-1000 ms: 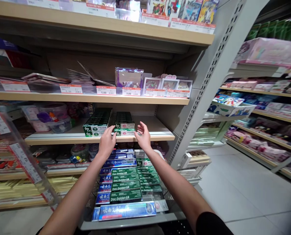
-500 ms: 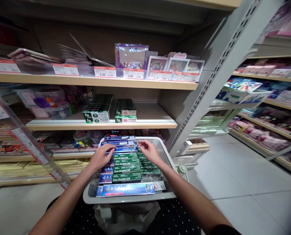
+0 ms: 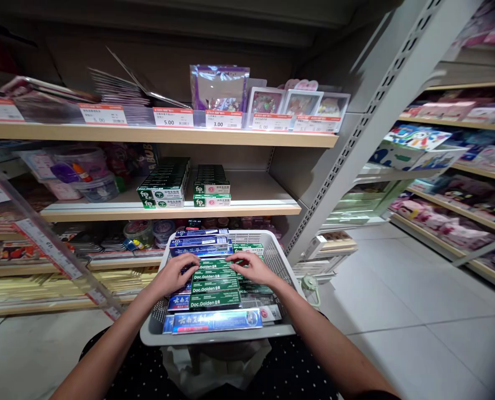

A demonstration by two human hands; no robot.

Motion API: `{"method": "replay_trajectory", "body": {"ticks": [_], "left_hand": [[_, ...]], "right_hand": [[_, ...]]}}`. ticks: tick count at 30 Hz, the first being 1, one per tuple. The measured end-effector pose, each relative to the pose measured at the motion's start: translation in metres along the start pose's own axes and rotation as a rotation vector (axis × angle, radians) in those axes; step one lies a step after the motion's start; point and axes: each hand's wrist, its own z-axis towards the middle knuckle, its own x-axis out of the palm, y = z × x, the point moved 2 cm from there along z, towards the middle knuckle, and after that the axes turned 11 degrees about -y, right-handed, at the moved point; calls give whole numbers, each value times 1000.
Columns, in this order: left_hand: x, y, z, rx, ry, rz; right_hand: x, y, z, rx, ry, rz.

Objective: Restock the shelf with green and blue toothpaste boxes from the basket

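A white mesh basket (image 3: pixel 283 268) sits in front of me, filled with green Doc.Golden toothpaste boxes (image 3: pixel 214 288) and blue boxes (image 3: pixel 199 243). My left hand (image 3: pixel 175 276) and my right hand (image 3: pixel 252 269) are both down in the basket. Their curled fingers close on the two ends of the topmost green box (image 3: pixel 212 264). A long blue box (image 3: pixel 216 321) lies across the basket's near edge.
The wooden shelf (image 3: pixel 258 210) just beyond the basket carries two stacks of dark green boxes (image 3: pixel 164 186). The shelf above holds price tags (image 3: pixel 174 117) and packaged goods. A grey upright post (image 3: pixel 355 139) stands on the right, with tiled floor (image 3: pixel 397 311) beyond it.
Both hands came back from the shelf stack and dropped into the basket. They now close on a green box. The view tilted downward.
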Motion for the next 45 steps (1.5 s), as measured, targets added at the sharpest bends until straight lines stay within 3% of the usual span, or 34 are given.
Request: {"method": "replay_trajectory", "body": {"ticks": [10, 28, 36, 45], "left_hand": [[-3, 1, 4, -85, -6, 7], [2, 19, 7, -408, 16, -186], [3, 23, 7, -437, -1, -270], [11, 35, 6, -459, -11, -335]], "right_hand": [[-1, -2, 0, 89, 53, 28], [7, -5, 4, 233, -98, 123], [16, -23, 8, 258, -170, 211], [18, -22, 7, 307, -197, 253]]}}
